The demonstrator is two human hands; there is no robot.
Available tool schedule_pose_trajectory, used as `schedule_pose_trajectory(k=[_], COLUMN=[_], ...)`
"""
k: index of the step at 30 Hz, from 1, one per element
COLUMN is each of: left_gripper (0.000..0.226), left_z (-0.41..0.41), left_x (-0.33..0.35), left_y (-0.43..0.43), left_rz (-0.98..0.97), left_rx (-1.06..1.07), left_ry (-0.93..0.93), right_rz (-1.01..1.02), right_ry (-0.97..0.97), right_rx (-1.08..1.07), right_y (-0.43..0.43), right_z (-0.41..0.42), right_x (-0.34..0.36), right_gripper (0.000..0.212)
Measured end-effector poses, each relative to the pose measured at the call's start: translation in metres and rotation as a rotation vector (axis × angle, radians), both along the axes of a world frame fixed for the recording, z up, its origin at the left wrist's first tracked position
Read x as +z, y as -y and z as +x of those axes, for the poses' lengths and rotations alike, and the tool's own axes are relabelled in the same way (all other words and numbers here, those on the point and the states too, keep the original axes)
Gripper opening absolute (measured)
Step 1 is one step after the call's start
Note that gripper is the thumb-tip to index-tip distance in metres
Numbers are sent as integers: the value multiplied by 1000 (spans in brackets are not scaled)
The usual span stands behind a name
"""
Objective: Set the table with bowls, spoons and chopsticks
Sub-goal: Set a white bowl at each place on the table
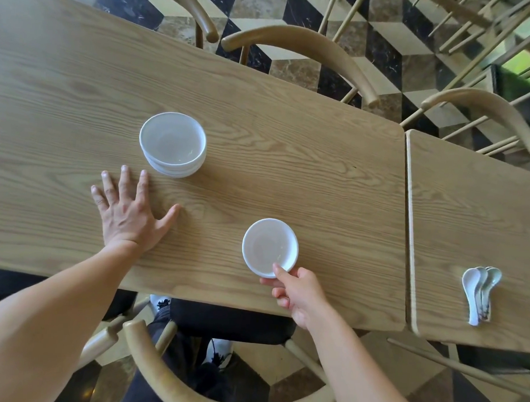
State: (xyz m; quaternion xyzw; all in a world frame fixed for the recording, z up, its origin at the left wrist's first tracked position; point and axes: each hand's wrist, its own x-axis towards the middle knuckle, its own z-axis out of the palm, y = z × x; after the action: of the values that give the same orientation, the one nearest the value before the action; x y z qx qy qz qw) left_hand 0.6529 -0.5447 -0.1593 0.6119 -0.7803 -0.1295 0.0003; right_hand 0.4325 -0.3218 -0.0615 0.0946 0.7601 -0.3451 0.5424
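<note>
My right hand [296, 290] has the single white bowl [270, 247] by its near rim — thumb hooked over the edge, the other fingers curled under and outside it, so it is a pinch on the rim and not a full grasp. The bowl sits upright on the wooden table [260, 133], close to the near edge and in front of the chair I am standing behind; I judge this place setting's bowl is about where it belongs and letting go is all that remains. Taking that bowl as my landmark: the stack of bowls [173, 145] stands beyond it and to the left, well apart, and my left hand [130, 207] lies flat on the wood just on the near side of that stack, fingers spread, holding nothing. So the left hand is the nearer one for lifting the next bowl off the stack. To the right of my bowl, across the seam onto the second table [470, 209], the nested spoons [480, 293] lie with handles pointing toward me, bowls away — my right hand is the nearer one for them. Nothing stands between the bowl and either pile. I cannot make out chopsticks for certain.
</note>
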Motion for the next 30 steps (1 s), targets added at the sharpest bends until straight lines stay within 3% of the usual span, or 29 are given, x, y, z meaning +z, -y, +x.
schedule_pose_trajectory(k=[5, 9, 12, 17, 24, 30], left_gripper=[107, 107, 108, 109, 107, 107], left_z=[-1, -1, -2, -3, -1, -1], left_x=[1, 0, 0, 1, -6, -7], left_y=[-1, 0, 0, -1, 2, 1], left_rz=[1, -1, 3, 19, -10, -2], left_rx=[-3, -2, -5, -10, -22, -24], left_ry=[-5, -4, 2, -1, 6, -1], right_rz=[55, 182, 5, -286, -290, -238], right_ry=[-83, -606, -832, -614, -483, -508], right_rx=[217, 334, 307, 461, 504, 524], right_y=[-10, 1, 42, 132, 214, 238], right_z=[-28, -59, -59, -16, 20, 33], right_x=[18, 34, 42, 38, 25, 0], right_gripper=[52, 38, 31, 28, 31, 38])
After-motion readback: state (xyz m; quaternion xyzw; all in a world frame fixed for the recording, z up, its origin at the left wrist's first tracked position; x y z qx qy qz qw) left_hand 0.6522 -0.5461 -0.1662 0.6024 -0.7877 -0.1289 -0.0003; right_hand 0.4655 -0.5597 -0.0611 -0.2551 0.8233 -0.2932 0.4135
